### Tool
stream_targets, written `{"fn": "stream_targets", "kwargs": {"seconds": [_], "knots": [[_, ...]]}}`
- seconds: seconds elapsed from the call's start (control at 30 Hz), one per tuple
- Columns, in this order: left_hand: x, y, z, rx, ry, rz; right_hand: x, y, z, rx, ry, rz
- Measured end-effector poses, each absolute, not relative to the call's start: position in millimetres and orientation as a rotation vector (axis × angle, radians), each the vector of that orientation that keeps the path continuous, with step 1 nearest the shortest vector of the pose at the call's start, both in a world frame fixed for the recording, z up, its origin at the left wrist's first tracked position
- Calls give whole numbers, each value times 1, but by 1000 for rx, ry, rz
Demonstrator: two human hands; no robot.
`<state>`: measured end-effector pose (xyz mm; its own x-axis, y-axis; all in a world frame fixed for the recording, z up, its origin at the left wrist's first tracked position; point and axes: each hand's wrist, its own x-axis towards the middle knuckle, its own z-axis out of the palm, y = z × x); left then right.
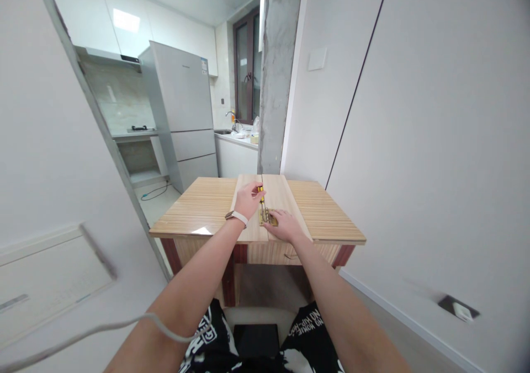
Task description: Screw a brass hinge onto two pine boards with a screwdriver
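My left hand (247, 199), with a watch on a white strap at the wrist, pinches a yellow-and-black screwdriver (260, 190) that stands nearly upright. Its lower end points down at a small flat yellowish piece (262, 223) with darker curved parts, whose kind I cannot make out. My right hand (283, 224) rests over the right side of this piece, fingers curled onto it and partly hiding it. Underneath lies the pale plank strip along the middle of the wooden table (199, 207).
A drawer with a handle (291, 256) sits under the tabletop. Behind stand a grey refrigerator (188, 97) and a sink counter (236, 155). A white wall (397, 141) rises on the right. A pale cable (103, 329) crosses my left forearm.
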<state>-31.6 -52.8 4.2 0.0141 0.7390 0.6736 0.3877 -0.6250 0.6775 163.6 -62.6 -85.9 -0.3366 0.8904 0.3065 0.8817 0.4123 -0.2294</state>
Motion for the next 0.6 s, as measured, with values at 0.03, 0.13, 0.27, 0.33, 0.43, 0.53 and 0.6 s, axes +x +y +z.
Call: {"fn": "stream_targets", "kwargs": {"seconds": [0.03, 0.13, 0.27, 0.33, 0.43, 0.53, 0.6], "knots": [[-31, -54, 4, 2013, 1180, 1676, 164, -62, -86, -1518, -2291, 30], [-28, -55, 3, 2035, 1265, 1752, 164, -62, -86, -1523, -2296, 38], [-25, -52, 2, 1993, 1363, 1783, 164, -61, -87, -1534, -2299, 50], [-25, -51, 2, 1978, 1376, 1777, 164, -61, -87, -1532, -2298, 51], [-25, -52, 2, 1979, 1366, 1774, 163, -61, -87, -1527, -2294, 56], [-25, -53, 4, 1999, 1305, 1753, 163, -61, -87, -1525, -2294, 60], [-24, -52, 4, 2016, 1217, 1700, 163, -62, -87, -1527, -2291, 53]]}}
